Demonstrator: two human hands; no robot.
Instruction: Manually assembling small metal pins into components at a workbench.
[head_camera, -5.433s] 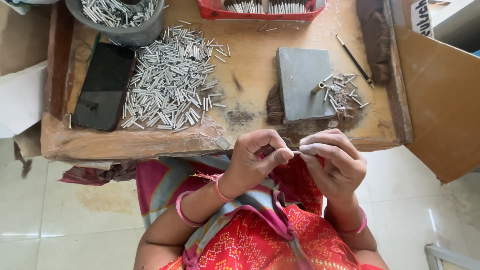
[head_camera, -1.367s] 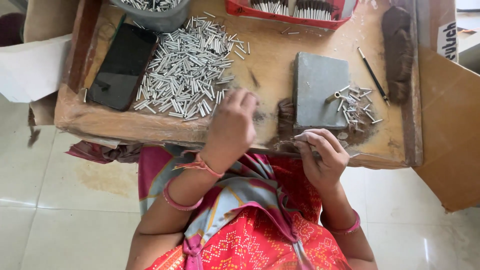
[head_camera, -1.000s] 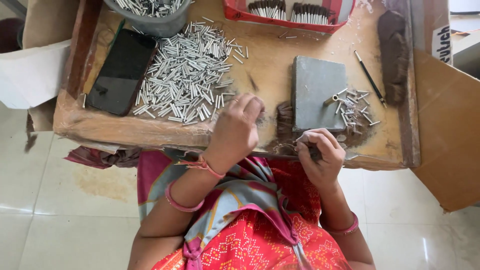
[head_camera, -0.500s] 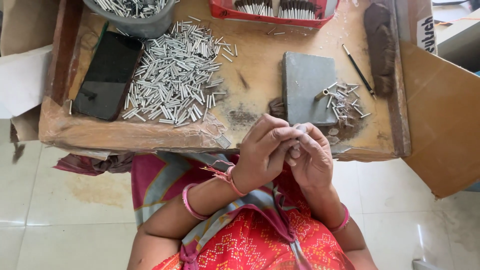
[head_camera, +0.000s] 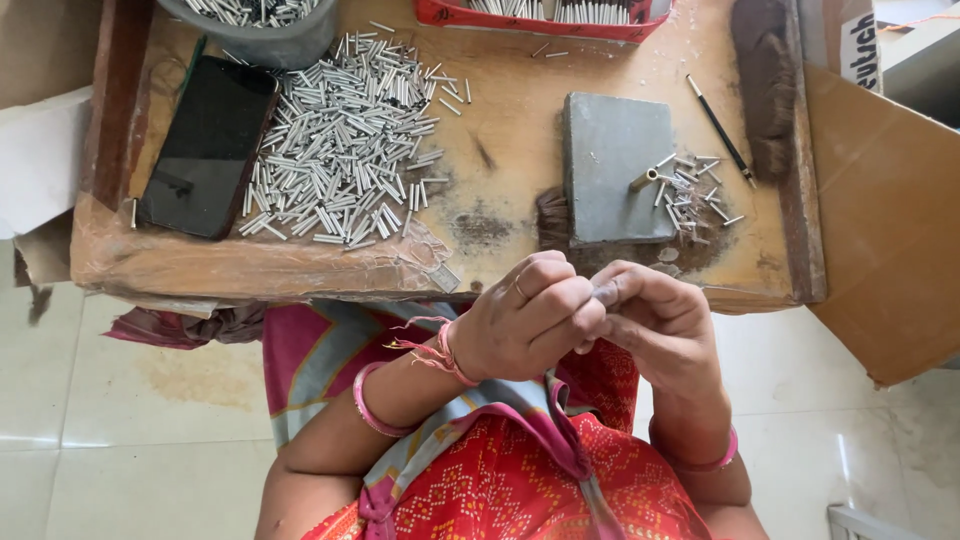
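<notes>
Fingertips of the left hand (head_camera: 525, 325) and right hand (head_camera: 665, 325) are pressed together at lower centre of the frame, pinched on a small metal tube (head_camera: 606, 293) — barely seen between them. Above, the grey block (head_camera: 612, 165) and the tube pile (head_camera: 345, 145) are spread on the wooden tray (head_camera: 250, 265).

- Tubes (head_camera: 345, 140): bright metal, smooth, shiny, heaped loose.
- Table (head_camera: 500, 110): bare wood, matt, rough, stained dark in patches.
- Block (head_camera: 615, 165): grey, matt, stone-like, scuffed.
- Phone (head_camera: 208, 148): black glass, glossy.
- Tray (head_camera: 480, 16): red plastic, smooth.
- Bangles (head_camera: 365, 405): pink, smooth, slightly glossy.
- Floor (head_camera: 130, 400): pale tile, glossy.
</notes>
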